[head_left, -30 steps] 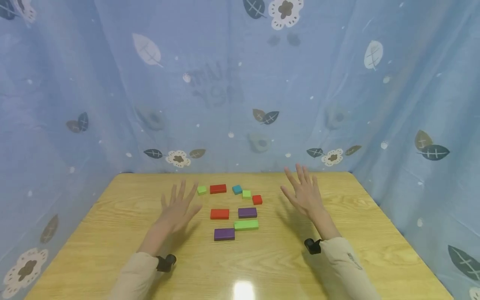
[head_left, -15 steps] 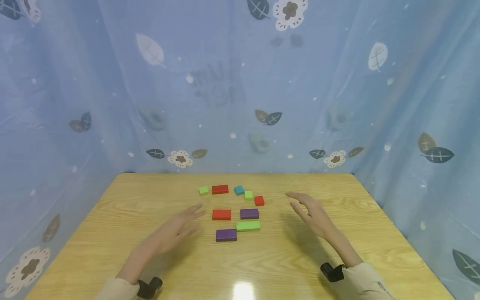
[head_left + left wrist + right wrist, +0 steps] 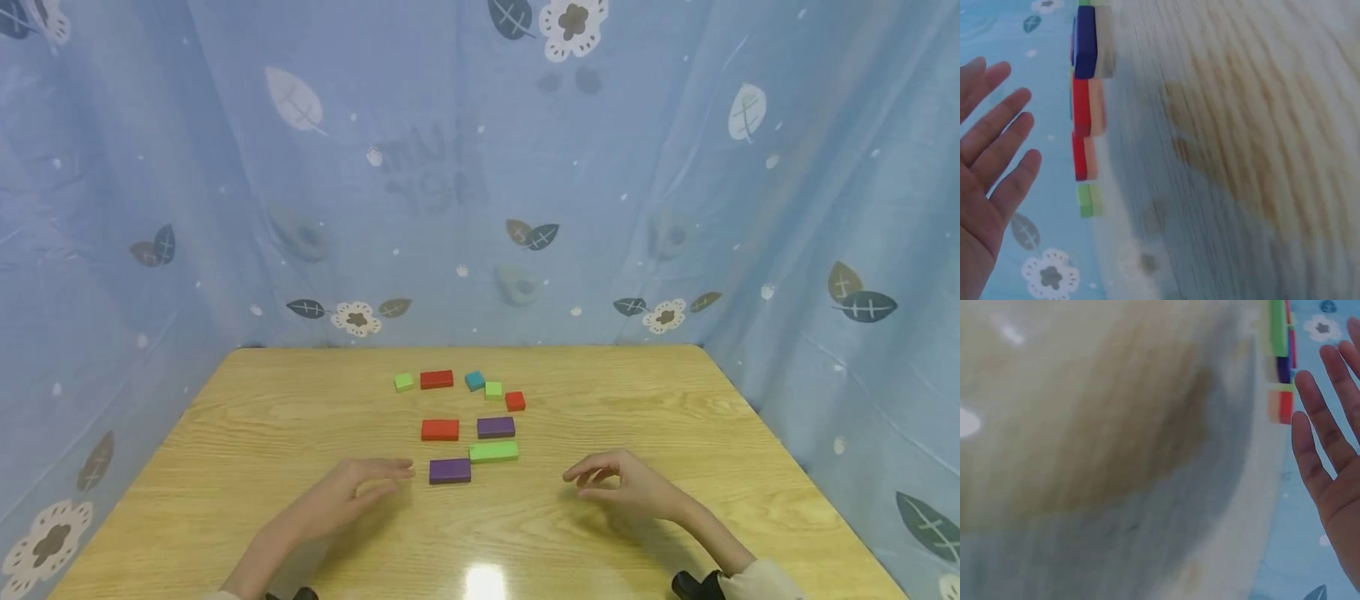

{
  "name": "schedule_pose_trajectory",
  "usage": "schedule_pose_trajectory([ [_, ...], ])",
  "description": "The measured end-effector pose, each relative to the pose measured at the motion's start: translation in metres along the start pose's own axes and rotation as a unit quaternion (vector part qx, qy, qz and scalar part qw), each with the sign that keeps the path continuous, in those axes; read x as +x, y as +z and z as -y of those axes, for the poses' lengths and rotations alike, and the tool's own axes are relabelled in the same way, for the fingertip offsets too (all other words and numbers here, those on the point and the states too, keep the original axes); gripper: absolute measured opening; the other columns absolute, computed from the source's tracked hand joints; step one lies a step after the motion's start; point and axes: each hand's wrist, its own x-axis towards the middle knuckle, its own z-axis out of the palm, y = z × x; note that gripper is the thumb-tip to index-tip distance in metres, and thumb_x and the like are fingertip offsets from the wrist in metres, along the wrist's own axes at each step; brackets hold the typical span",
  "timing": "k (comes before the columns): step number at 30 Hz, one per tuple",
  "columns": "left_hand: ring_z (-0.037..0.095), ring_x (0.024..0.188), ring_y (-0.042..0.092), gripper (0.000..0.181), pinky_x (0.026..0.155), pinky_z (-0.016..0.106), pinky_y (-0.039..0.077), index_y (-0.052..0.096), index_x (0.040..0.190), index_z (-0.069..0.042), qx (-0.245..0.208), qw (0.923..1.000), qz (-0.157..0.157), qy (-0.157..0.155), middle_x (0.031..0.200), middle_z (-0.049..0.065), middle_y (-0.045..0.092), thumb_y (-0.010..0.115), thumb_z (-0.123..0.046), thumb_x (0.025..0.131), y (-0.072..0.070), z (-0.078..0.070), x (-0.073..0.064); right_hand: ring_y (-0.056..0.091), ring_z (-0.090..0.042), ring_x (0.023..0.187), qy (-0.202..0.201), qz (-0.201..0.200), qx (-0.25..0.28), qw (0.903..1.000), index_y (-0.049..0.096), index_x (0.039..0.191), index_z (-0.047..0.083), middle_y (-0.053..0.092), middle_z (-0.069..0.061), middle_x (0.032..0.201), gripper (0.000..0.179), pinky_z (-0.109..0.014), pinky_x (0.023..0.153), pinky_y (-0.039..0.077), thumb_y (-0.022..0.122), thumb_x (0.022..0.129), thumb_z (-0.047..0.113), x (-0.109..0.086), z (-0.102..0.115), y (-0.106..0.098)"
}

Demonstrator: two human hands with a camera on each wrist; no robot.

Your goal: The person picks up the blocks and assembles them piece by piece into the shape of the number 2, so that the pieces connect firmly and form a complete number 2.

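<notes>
My left hand (image 3: pixel 341 497) hovers over the table at the left, its fingertips just left of the nearest purple block (image 3: pixel 450 472). Nothing is in it. On the other side my right hand (image 3: pixel 628 483) hangs with loosely bent fingers, also holding nothing, right of the long green block (image 3: pixel 493 452). Behind these lie a second purple block (image 3: pixel 496 427) and a red block (image 3: pixel 440 430). In the left wrist view the left fingers (image 3: pixel 1000 140) are spread apart; the right wrist view has the right fingers (image 3: pixel 1322 425) fairly straight.
Farther back on the wooden table (image 3: pixel 300 400) lie another red block (image 3: pixel 437 380), a small red block (image 3: pixel 515 402), a blue one (image 3: pixel 475 381) and two small green ones, one at the left (image 3: pixel 404 382). A patterned blue curtain (image 3: pixel 420 167) surrounds the table's back and sides.
Both hands have come down and back toward the table's near side, from raised with spread fingers to lower with fingers pointing inward. The blocks have stayed in place.
</notes>
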Motion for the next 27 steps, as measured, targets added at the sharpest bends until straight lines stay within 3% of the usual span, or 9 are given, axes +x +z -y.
schedule_pose_trajectory([
  [5, 0.025, 0.118, 0.056, 0.03, 0.097, 0.043, 0.047, 0.065, 0.124, -0.01, -0.016, 0.9998, -0.007, 0.01, 0.13, 0.006, 0.06, 0.051, -0.022, 0.1, 0.006, 0.001, 0.007, 0.067, -0.026, 0.093, -0.012, 0.042, 0.044, 0.9981, 0.064, 0.115, -0.004, 0.068, -0.018, 0.109, 0.028, -0.032, 0.079, 0.056, 0.064, 0.092, 0.011, -0.007, -0.01, 0.005],
  [8, 0.025, 0.115, 0.059, 0.027, 0.093, 0.042, 0.049, 0.067, 0.12, -0.009, -0.018, 0.9993, -0.034, 0.005, 0.125, 0.007, 0.063, 0.056, -0.018, 0.098, 0.011, 0.001, 0.016, 0.067, -0.024, 0.095, -0.006, 0.053, 0.062, 0.9966, 0.063, 0.115, -0.006, 0.067, -0.02, 0.11, 0.03, -0.031, 0.08, 0.056, 0.065, 0.091, 0.011, -0.009, -0.012, 0.006],
  [11, 0.028, 0.112, 0.06, 0.025, 0.092, 0.045, 0.049, 0.068, 0.116, -0.006, 0.015, 0.9976, -0.068, 0.002, 0.121, 0.009, 0.065, 0.062, -0.013, 0.093, 0.017, 0.001, 0.028, 0.066, -0.022, 0.097, 0.004, 0.056, 0.062, 0.9965, 0.062, 0.117, -0.006, 0.066, -0.019, 0.112, 0.032, -0.03, 0.081, 0.055, 0.065, 0.091, 0.014, -0.01, -0.012, 0.006],
  [14, 0.029, 0.112, 0.06, 0.029, 0.095, 0.046, 0.047, 0.067, 0.117, -0.003, 0.059, 0.9949, -0.081, -0.006, 0.12, 0.011, 0.065, 0.067, -0.011, 0.089, 0.024, 0.002, 0.039, 0.065, -0.021, 0.1, 0.015, 0.058, 0.063, 0.9962, 0.061, 0.119, -0.006, 0.066, -0.019, 0.114, 0.034, -0.03, 0.083, 0.054, 0.064, 0.092, 0.013, -0.01, -0.012, 0.007],
  [23, 0.027, 0.101, 0.064, 0.032, 0.088, 0.041, 0.052, 0.068, 0.11, 0.002, 0.1, 0.9937, -0.051, -0.006, 0.107, 0.012, 0.069, 0.074, -0.007, 0.081, 0.032, 0.006, 0.062, 0.062, -0.021, 0.107, 0.021, 0.069, 0.086, 0.9937, 0.06, 0.122, -0.005, 0.065, -0.017, 0.117, 0.035, -0.032, 0.089, 0.051, 0.066, 0.09, 0.01, -0.013, -0.013, 0.009],
  [27, 0.026, 0.097, 0.065, 0.031, 0.085, 0.037, 0.054, 0.069, 0.107, 0.002, 0.094, 0.9947, -0.033, -0.026, 0.104, 0.011, 0.07, 0.076, -0.009, 0.079, 0.034, 0.004, 0.066, 0.061, -0.019, 0.109, 0.009, 0.071, 0.098, 0.9926, 0.06, 0.121, -0.005, 0.064, -0.017, 0.118, 0.038, -0.03, 0.092, 0.05, 0.069, 0.087, 0.01, -0.016, -0.019, 0.01],
])
